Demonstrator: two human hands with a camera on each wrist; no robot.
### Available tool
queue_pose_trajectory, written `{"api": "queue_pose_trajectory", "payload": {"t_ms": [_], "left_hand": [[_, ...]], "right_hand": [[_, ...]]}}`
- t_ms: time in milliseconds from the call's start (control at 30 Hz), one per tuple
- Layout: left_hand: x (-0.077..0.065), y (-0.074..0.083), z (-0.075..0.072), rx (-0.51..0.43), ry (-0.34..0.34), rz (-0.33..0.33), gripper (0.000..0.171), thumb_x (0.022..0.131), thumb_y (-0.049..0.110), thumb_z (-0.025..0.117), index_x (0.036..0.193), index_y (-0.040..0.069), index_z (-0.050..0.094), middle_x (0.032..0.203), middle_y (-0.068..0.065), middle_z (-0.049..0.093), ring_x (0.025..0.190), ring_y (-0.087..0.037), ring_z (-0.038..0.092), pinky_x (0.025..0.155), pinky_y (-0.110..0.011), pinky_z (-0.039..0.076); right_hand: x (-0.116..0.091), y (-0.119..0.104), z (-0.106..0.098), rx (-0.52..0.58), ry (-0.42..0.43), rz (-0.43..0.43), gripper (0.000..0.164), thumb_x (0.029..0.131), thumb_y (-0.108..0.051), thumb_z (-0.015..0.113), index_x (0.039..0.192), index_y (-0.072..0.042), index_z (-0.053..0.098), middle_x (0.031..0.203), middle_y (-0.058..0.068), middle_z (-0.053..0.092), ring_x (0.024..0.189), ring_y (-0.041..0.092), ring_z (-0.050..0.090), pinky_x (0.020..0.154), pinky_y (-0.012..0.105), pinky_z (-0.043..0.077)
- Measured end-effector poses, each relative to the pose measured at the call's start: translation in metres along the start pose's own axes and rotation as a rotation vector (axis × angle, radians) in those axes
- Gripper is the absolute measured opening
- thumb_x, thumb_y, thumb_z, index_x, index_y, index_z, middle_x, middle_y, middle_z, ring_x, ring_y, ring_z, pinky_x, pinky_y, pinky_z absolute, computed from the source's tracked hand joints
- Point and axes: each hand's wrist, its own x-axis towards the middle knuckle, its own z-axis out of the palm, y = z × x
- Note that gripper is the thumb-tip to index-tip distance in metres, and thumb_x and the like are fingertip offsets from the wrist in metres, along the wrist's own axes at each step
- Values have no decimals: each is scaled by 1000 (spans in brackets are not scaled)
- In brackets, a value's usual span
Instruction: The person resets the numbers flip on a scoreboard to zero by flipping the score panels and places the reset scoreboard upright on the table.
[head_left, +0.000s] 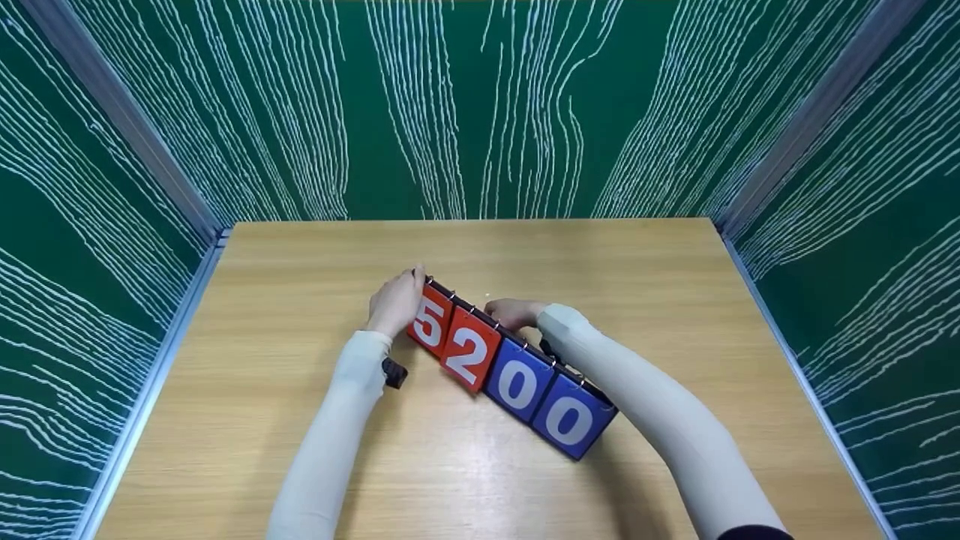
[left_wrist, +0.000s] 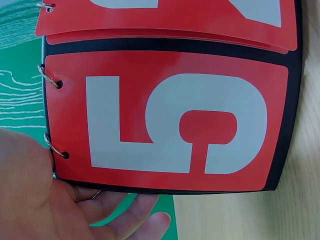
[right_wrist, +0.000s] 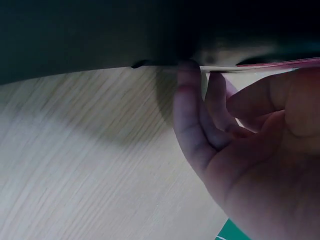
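Across the pale wooden table (head_left: pixel 480 495): black flip scoreboard (head_left: pixel 504 369) with red and blue number cards (head_left: pixel 469 346), lying diagonally.
Left hand (head_left: pixel 397 301) grips the red end; right hand (head_left: pixel 514 312), fingers curled, touches its back, pinch cannot be told. Uneven pull could slew it or snag cards on metal rings (left_wrist: pixel 50 79).

I have a wood-grained tabletop (head_left: pixel 300 255) in pale yellow-brown, with a bright glare patch toward its near side and soft shadows across it. On it I make out a tilted flip scoreboard (head_left: pixel 519 373), set diagonally.
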Motion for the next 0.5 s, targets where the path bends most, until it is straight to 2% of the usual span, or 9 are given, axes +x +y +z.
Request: {"api": "queue_pose_trajectory", "payload": {"t_ms": [33,300,500], "left_hand": [[0,0,0,-1,0,-1,70,111,49,14,130,3,64,132,-20,66,127,-39,61,105,-56,47],[2,0,1,4,-16,-3,70,111,48,13,134,2,60,128,-21,66,126,-39,61,105,-55,48],[1,0,1,-2,-22,-5,70,111,49,13,131,2,61,125,-21,67,124,-40,62,103,-55,48]], "right_hand": [[-17,-23,-4,2,0,43,26,92,-19,56,102,4,62,89,2,54,79,14,50,65,23,43],[-19,-26,-6,2,42,64,18,91,-18,58,93,0,61,84,0,54,70,11,49,57,21,40],[-17,-25,-6,-21,91,79,21,90,-10,54,100,5,65,88,4,59,73,12,51,56,19,41]]}}
